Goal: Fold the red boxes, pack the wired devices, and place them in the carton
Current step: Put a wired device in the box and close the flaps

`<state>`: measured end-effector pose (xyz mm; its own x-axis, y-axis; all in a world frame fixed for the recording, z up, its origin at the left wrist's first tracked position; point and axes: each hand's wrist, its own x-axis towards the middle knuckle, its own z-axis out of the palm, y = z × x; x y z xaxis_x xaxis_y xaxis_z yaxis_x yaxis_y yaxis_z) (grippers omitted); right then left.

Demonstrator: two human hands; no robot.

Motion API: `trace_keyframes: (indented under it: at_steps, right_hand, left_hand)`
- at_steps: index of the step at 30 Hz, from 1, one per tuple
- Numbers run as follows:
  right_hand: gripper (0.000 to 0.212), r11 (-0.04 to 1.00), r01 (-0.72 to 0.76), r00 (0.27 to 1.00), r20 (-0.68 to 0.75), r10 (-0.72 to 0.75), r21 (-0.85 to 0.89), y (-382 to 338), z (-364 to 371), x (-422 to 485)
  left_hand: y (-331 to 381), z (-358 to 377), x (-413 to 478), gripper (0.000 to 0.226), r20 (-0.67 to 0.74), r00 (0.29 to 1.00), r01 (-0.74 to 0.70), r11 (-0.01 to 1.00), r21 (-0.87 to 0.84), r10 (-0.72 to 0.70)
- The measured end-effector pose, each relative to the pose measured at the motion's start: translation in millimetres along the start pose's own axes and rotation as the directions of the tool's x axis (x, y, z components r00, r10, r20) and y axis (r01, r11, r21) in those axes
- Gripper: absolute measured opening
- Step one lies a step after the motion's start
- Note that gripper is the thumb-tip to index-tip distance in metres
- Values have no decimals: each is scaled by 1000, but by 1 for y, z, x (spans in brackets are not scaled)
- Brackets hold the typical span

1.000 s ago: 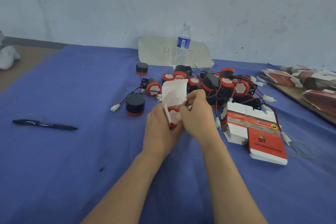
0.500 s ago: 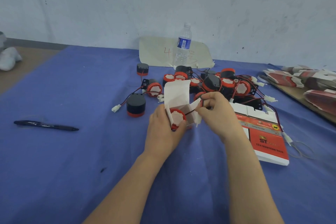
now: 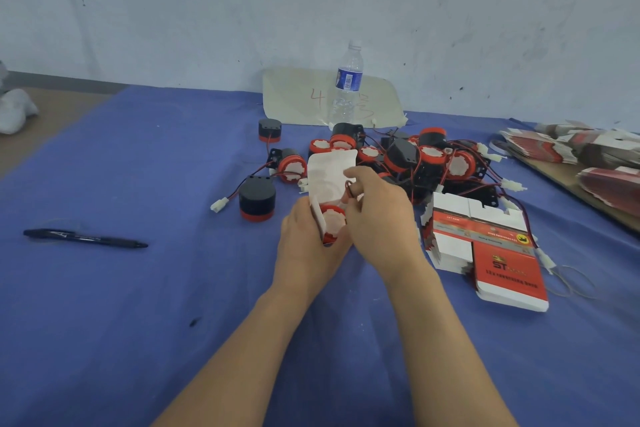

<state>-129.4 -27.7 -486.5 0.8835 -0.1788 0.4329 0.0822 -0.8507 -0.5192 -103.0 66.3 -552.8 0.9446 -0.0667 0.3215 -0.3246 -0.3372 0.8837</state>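
Cloth (image 3: pixel 138 322): one pen (image 3: pixel 85 238), one bottle (image 3: pixel 347 87), one open box (image 3: pixel 329 177).

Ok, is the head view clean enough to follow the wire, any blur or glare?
Head view: light soft and even, no glare; the right hand and the red wire it pinches are slightly smeared; the left hand and the box it grips read clearly; the flat box stacks at the right look soft and stretched.
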Motion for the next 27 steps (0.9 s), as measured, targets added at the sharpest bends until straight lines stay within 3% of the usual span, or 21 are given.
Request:
trace_keyframes:
  at_steps: [8,11,14,19,27]
  right_hand:
    - [24,998,-11,1000,-2,11,62,6,9,2]
    - [4,988,-70,997,-8,72,140,13,11,0]
    - [12,980,-117,991,-44,126,164,17,12,0]
    - [17,957,-169,985,20,169,236,19,14,1]
    - [21,984,-167,983,-71,172,66,31,7,2]
  left_hand:
    - [-1,0,1,45,14,999,33,999,-4,-33]
    - [-3,0,1,43,3,1000,14,1000,-2,-14]
    - [-4,1,0,43,-11,1000,-8,1000,11,8]
    - [-7,2,1,46,-15,1000,-3,1000,21,3]
    - [-10,2,2,43,-20,1000,11,999,50,-10]
